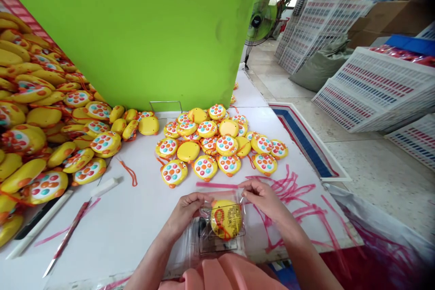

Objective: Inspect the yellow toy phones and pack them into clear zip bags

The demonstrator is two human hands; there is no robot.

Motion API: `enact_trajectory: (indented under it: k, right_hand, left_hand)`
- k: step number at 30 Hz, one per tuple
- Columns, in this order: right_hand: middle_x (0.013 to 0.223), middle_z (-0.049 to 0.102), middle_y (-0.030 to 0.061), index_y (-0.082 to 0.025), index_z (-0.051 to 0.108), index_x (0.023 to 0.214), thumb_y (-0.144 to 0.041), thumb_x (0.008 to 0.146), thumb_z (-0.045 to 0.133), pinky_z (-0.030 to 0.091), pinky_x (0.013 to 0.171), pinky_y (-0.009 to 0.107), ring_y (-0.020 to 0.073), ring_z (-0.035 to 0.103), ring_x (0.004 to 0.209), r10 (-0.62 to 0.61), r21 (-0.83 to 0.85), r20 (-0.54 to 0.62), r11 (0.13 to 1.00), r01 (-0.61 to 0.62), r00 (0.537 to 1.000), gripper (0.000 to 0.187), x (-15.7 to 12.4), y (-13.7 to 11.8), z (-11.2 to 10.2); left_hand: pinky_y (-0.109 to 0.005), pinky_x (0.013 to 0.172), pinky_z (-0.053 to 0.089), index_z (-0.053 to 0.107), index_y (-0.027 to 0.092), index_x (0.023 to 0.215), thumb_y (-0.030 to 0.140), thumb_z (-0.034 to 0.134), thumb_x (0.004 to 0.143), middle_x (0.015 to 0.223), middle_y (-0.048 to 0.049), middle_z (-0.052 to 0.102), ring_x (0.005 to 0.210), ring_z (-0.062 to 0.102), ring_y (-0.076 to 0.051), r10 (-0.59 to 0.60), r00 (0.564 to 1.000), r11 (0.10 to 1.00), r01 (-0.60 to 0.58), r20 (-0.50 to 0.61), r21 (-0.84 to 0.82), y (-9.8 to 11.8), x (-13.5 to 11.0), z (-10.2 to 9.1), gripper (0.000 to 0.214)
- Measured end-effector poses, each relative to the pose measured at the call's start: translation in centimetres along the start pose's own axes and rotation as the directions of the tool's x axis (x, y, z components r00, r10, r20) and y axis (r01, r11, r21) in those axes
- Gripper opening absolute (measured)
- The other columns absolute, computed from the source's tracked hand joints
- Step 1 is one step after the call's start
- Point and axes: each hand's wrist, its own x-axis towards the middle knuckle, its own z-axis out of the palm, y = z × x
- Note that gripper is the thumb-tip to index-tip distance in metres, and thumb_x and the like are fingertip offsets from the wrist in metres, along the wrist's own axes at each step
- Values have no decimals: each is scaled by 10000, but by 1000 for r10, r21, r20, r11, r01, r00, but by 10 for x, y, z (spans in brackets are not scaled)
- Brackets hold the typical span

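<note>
My left hand (pixel 186 210) and my right hand (pixel 263 197) pinch the top edge of a clear plastic bag (pixel 220 231) near the table's front edge. Inside the bag lies a round yellow toy (pixel 226 219), back side up, with an orange cord and a label. The bag's mouth has a pink strip (pixel 217 186) between my fingers. More clear bags lie under it. Just beyond my hands sits a group of yellow toys with coloured buttons (pixel 217 147).
A large heap of the same yellow toys (pixel 44 127) fills the left. A green panel (pixel 142 31) stands at the table's back. A pink-handled blade (pixel 64 240) and a white stick (pixel 105 186) lie at front left. White crates (pixel 377 86) and a fan (pixel 263 16) are on the right.
</note>
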Motion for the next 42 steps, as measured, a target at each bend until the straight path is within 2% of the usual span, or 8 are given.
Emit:
enact_trajectory:
  k: [13, 17, 20, 23, 25, 30, 34, 42]
  right_hand:
    - [667, 593, -9, -193, 608, 715, -416, 886, 530, 390, 549, 243, 145, 538, 623, -42, -181, 129, 981, 65, 991, 291, -2, -20, 10]
    - [667, 616, -8, -182, 653, 755, -396, 846, 609, 394, 522, 233, 131, 538, 586, -87, -75, -119, 994, 78, 989, 237, -5, -21, -36]
    - [728, 654, -8, -198, 656, 803, -373, 807, 664, 413, 512, 229, 119, 566, 574, -144, 135, -669, 942, 309, 730, 175, -3, -25, -77]
    - [895, 688, 16, -237, 635, 986, -383, 835, 618, 478, 577, 266, 148, 649, 680, -93, 178, -898, 817, 548, 430, 211, 1, -32, -88]
    - [983, 687, 45, -234, 612, 1086, -390, 851, 593, 511, 651, 311, 182, 671, 785, -120, 160, -859, 859, 485, 497, 282, 5, -34, -75]
    - [1166, 622, 86, -227, 600, 1162, -359, 888, 541, 478, 911, 414, 246, 579, 1078, -330, -277, -399, 933, 230, 855, 309, 22, -28, -9]
    - [1273, 531, 114, -231, 516, 1253, -293, 880, 539, 361, 1050, 505, 287, 445, 1236, -498, -612, -109, 715, 337, 860, 378, 42, -24, 27]
    - [1115, 535, 139, -200, 523, 1043, -163, 761, 646, 455, 917, 497, 332, 505, 1100, -472, -781, -55, 569, 256, 880, 310, 42, -23, 37]
  left_hand:
    - [-205, 543, 432, 608, 128, 657, 482, 619, 792, 620, -23, 587, 584, 534, -118, 95, 986, 992, -82, -136, 98, -3, -1, 7, 379]
    - [-250, 535, 495, 587, 153, 826, 479, 583, 800, 746, -43, 624, 645, 588, -158, 78, 985, 958, -31, -155, 285, -5, 1, 12, 327]
    - [-279, 570, 505, 575, 175, 1013, 328, 560, 815, 795, -35, 623, 614, 578, -153, 185, 969, 768, -37, -165, 640, -7, 1, 20, 251]
    - [-328, 786, 501, 514, 188, 1235, 177, 535, 812, 1070, -98, 630, 866, 632, -202, 278, 957, 425, -48, -80, 904, -8, -2, 33, 423]
    - [-332, 801, 494, 460, 190, 1309, 153, 493, 847, 1153, -121, 615, 955, 637, -230, 244, 968, 254, -7, -57, 967, -7, -6, 41, 465]
    - [-300, 631, 486, 505, 197, 1228, 184, 436, 916, 990, -107, 658, 821, 669, -241, 209, 977, 6, 49, -49, 999, -6, -9, 53, 321]
    - [-386, 691, 487, 605, 189, 963, 182, 536, 877, 927, -97, 637, 880, 607, -291, 363, 930, -170, 0, 63, 985, -5, -2, 53, 110]
    - [-442, 787, 456, 572, 170, 854, 164, 563, 867, 930, -74, 590, 868, 528, -258, 509, 831, -217, -129, 225, 968, -18, 7, 44, 17]
